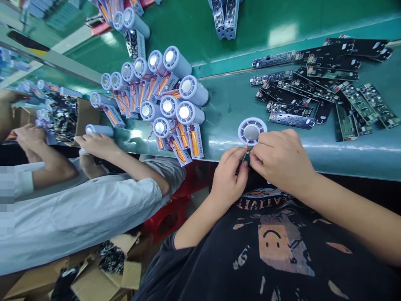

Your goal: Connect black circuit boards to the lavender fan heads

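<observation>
A pale lavender handheld fan head (252, 131) with a round vented end and a grey centre is at the bench edge, just beyond my fingertips. Orange wires (248, 147) run from it toward my hands. My left hand (230, 177) is closed, thumb and fingers pinching a narrow dark circuit board (246, 157). Close against it, my right hand (278, 161) is curled beside the wires and the fan's rim. What its fingers grip is hidden.
Loose circuit boards (307, 90) lie piled at right. Several fan assemblies (169, 106) with orange strips stand at left. Co-workers' hands (98, 146) work farther left. Open cardboard boxes (97, 284) and a red stool (169, 213) are below the green bench (225, 100).
</observation>
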Available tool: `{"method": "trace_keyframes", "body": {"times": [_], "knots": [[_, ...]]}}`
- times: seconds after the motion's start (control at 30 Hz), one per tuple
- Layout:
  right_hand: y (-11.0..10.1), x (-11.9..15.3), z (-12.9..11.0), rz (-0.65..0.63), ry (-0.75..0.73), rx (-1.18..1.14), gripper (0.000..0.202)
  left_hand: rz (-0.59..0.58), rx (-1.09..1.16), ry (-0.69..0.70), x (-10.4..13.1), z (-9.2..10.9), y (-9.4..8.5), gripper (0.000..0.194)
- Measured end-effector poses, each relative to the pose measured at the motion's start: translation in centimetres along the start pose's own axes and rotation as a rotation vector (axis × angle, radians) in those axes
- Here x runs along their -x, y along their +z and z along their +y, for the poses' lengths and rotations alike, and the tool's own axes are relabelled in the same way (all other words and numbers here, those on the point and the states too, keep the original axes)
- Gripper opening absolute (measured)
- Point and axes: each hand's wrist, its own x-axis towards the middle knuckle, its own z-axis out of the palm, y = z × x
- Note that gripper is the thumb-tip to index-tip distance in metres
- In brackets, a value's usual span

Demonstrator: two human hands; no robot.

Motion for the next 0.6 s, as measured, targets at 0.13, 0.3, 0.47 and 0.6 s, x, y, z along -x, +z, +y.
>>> {"method": "trace_keyframes", "body": {"times": [0.13, 0.3, 0.47, 0.6], "knots": [[0.3, 0.5, 0.9, -0.033, -0.002, -0.111, 0.033, 0.006, 0.253, -0.164, 0.4, -0.3, 0.5, 0.027], [0.6, 1.0, 1.9, -0.083, 0.028, -0.233, 0.032, 0.092, 0.160, -0.012, 0.1, -0.4, 1.0, 0.024], [0.9, 1.1, 1.6, -0.070, 0.074, -0.226, 0.029, 0.089, 0.036, 0.104, -0.5, -0.6, 0.8, 0.027], [0.9, 1.5, 1.4, 0.049, 0.080, -0.282, 0.016, 0.024, 0.222, -0.044, -0.3, -1.0, 0.6, 0.025]]}}
